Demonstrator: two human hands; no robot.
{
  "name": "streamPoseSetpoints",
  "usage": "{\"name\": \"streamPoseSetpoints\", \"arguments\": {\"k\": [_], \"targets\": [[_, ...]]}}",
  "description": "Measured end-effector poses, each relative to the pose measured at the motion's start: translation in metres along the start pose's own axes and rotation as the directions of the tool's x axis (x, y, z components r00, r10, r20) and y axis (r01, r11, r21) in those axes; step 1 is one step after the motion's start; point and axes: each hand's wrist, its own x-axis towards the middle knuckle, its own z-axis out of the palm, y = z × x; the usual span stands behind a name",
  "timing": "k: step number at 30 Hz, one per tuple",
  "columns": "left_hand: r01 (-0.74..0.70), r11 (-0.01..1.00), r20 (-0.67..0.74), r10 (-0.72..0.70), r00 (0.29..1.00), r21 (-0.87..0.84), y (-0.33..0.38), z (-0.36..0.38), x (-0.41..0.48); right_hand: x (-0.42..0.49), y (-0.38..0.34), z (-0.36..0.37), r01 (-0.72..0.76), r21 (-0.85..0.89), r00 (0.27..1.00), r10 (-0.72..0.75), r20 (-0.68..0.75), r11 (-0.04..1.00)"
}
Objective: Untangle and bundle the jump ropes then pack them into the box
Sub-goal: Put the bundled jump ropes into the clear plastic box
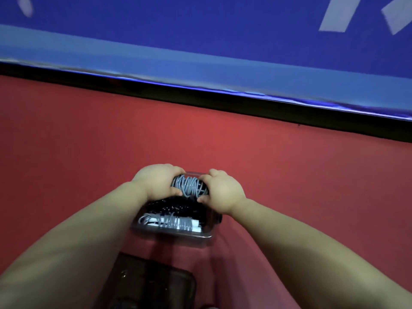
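Note:
A grey jump rope bundle (189, 186) is held over the far end of a clear plastic box (185, 234) on the red surface. My left hand (157, 180) grips its left end and my right hand (220, 190) grips its right end, fingers and thumbs curled round it. Inside the box lie a black rope bundle (176, 205) in the middle and another grey bundle with white handles (171, 223) at the near end.
The red surface (89, 141) stretches on all sides of the box and ends at a black strip (200, 94) below a blue wall (200, 30). A dark lid-like tray (153, 284) lies close to me, just in front of the box.

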Motion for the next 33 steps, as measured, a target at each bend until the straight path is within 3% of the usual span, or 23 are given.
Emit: {"name": "streamPoseSetpoints", "arguments": {"k": [9,18,26,33], "targets": [[0.157,0.984,0.026,-0.155,0.988,-0.081,-0.054,0.075,0.028,0.06,-0.023,0.077,0.01,-0.055,0.996,-0.005,0.087,0.998],[0.132,0.984,0.1,-0.121,0.988,-0.116,-0.047,0.091,0.051,0.066,-0.012,0.09,-0.085,-0.015,0.978,0.086,0.189,0.996],[0.11,0.991,0.055,-0.107,0.993,-0.072,-0.043,0.073,0.024,0.047,-0.02,0.06,-0.115,-0.066,0.979,0.124,0.162,0.991],[0.197,0.976,-0.053,-0.203,0.978,-0.096,-0.052,0.062,-0.038,0.004,-0.065,0.041,-0.108,0.036,0.992,0.105,0.075,0.993]]}}
